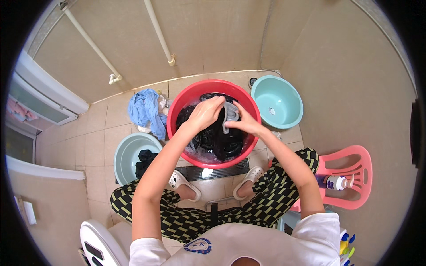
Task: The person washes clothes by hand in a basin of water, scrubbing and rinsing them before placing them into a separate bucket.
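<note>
Over a large red basin [177,98] of soapy water, both of my hands are at a wet dark garment [230,114] with a grey part turned outward. My left hand [207,112] is closed, its curled fingers at the garment's edge; some fingertips are hidden. From the other side, my right hand [245,120] pinches the grey part between thumb and fingers. More soaked black clothes [213,141] lie in the basin below, with suds around them.
A pale teal basin [293,98] stands to the right. At left are a blue garment [148,111] on the floor and a grey-blue basin [122,153] with dark cloth. A pump bottle [337,182] lies on a pink chair [363,170]. A floor drain [228,168] runs before my feet.
</note>
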